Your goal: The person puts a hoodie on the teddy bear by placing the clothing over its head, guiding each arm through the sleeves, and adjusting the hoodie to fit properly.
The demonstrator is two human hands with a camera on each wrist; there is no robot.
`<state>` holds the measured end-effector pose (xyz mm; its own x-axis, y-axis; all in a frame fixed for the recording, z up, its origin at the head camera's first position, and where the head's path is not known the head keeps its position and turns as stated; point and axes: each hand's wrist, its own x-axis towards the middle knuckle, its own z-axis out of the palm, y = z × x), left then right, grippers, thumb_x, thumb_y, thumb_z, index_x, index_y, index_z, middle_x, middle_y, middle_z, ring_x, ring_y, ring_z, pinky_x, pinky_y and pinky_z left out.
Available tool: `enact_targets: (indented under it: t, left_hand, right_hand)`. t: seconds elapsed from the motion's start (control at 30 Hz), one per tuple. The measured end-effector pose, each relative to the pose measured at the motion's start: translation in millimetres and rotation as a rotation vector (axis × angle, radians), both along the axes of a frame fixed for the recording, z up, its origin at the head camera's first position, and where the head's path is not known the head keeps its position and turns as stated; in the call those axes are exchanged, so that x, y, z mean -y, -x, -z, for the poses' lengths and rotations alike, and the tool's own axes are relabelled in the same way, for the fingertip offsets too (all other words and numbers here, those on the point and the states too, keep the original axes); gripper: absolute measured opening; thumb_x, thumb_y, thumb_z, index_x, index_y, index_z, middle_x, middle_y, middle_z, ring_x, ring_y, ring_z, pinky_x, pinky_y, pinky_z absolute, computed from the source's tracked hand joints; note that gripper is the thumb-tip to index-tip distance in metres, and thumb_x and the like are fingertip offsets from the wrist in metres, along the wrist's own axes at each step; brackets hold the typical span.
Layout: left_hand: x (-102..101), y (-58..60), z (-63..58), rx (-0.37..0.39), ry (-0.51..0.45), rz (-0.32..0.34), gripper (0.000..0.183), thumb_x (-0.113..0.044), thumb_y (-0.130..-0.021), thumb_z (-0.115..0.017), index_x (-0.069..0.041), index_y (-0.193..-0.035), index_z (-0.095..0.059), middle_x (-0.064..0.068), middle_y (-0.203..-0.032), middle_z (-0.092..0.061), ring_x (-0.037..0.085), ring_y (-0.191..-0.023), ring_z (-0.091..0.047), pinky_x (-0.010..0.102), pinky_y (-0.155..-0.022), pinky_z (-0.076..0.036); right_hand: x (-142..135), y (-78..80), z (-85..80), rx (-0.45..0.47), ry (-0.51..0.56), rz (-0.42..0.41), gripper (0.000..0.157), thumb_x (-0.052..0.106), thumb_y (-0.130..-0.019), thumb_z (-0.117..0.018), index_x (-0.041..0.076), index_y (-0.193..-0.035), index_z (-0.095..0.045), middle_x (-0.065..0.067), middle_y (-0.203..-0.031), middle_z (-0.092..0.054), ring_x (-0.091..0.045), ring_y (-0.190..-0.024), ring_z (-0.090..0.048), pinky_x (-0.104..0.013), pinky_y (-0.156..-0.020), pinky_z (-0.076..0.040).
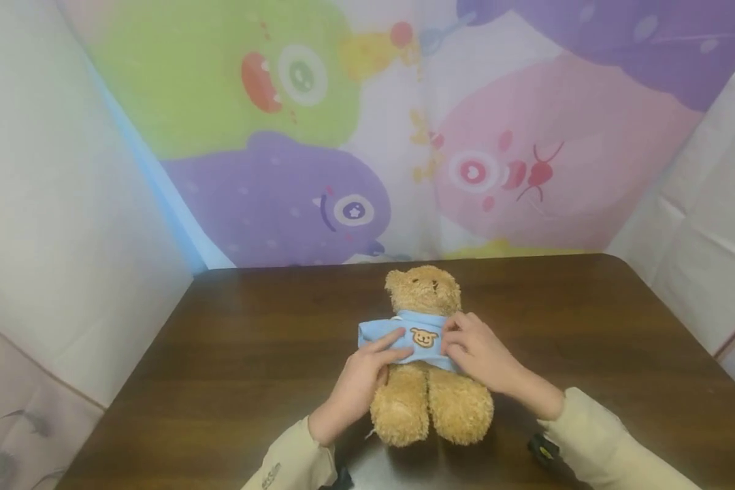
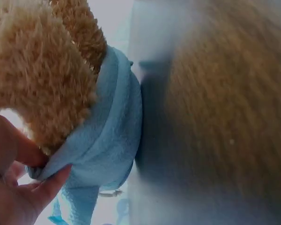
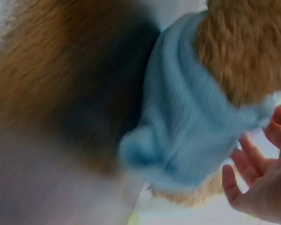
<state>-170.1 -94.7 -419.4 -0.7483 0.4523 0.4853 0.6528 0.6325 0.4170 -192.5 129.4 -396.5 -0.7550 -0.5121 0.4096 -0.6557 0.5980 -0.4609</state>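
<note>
A tan plush teddy bear (image 1: 425, 292) lies face up on the table, feet toward me. It wears a light blue shirt (image 1: 427, 359) with a small dog-face patch (image 1: 424, 337) on the chest. My left hand (image 1: 358, 378) is at the shirt's left side; in the left wrist view its thumb and finger pinch the hem (image 2: 49, 173). On the other side, my right hand (image 1: 484, 354) holds the shirt's edge with its fingertips, seen in the right wrist view at the cloth's corner (image 3: 260, 115). One sleeve (image 1: 373, 329) sticks out left; the other is behind my right hand in the head view.
The dark wooden table (image 1: 269, 333) extends around the bear. Behind its far edge hangs a cloth with cartoon monsters (image 1: 269, 197). Pale curtains (image 1: 67, 204) flank both sides. A black strap (image 1: 545, 450) shows under the right sleeve cuff.
</note>
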Motion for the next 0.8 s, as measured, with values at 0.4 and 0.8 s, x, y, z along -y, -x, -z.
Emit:
enact_targets:
  t: [0.4,0.8]
  left_hand:
    - [-5,-21.7,5.6,0.044,-0.115,0.024,0.031,0.01,-0.076,-0.055,-0.015,-0.088,-0.07,-0.006,-0.11,-0.065,0.012,-0.097,-0.061,0.027,-0.082,-0.048]
    - [9,11.1,-0.2,0.541,-0.483,-0.283,0.014,-0.004,-0.088,-0.051,-0.002,-0.097,-0.062,0.01,-0.082,-0.062,0.009,-0.051,-0.05,0.024,-0.051,-0.042]
  right_hand:
    - [22,12.6,2.0,-0.049,-0.103,0.008,0.029,0.015,-0.067,-0.065,0.014,-0.096,-0.066,0.005,-0.093,-0.055,-0.01,-0.083,-0.047,-0.028,-0.071,-0.043]
    - [23,8.2,2.6,0.036,-0.05,0.049,0.028,0.018,-0.073,-0.063,0.019,-0.101,-0.066,0.008,-0.091,-0.046,-0.005,-0.068,-0.042,-0.02,-0.059,-0.038]
